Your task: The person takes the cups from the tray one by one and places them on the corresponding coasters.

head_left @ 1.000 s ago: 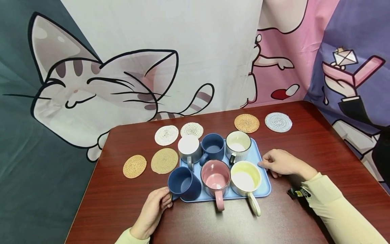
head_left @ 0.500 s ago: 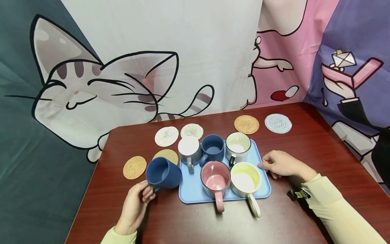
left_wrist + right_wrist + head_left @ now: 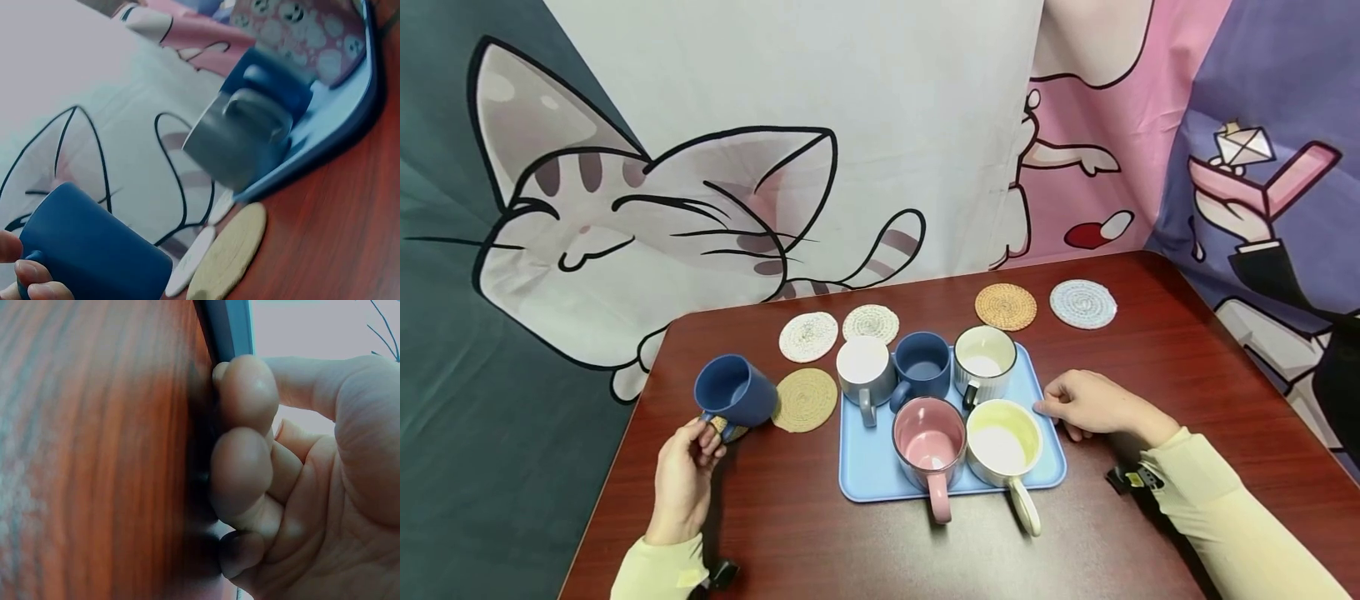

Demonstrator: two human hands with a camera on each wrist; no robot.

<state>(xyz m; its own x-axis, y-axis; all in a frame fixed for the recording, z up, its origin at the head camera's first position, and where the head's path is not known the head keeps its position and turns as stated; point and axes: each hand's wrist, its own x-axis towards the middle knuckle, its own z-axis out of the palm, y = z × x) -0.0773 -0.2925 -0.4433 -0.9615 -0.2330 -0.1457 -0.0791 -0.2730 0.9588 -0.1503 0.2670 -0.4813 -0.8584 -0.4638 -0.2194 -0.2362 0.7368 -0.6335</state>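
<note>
My left hand (image 3: 681, 479) grips the handle of a blue mug (image 3: 737, 393), which tilts to the left above a small woven coaster (image 3: 737, 433). Most of that coaster is hidden behind the mug. In the left wrist view, fingers (image 3: 39, 275) curl round the mug's handle. On the light blue tray (image 3: 867, 467) stand a grey mug (image 3: 868, 383), another blue mug (image 3: 923, 367), a cream mug with a black handle (image 3: 984, 367), a pink mug (image 3: 929, 437) and a pale yellow mug (image 3: 1003, 446). My right hand (image 3: 1097, 404) pinches the tray's right edge.
A straw-coloured coaster (image 3: 806, 400) lies right of the held mug. Behind it are two whitish coasters (image 3: 808, 337). An orange coaster (image 3: 1006, 307) and a pale blue one (image 3: 1083, 304) lie at the back right. A printed cloth (image 3: 925, 125) hangs behind the table.
My left hand has carried the blue mug off the tray's front left corner, leftward past the straw-coloured coaster to the small coaster at the left. The right hand has stayed at the tray's edge.
</note>
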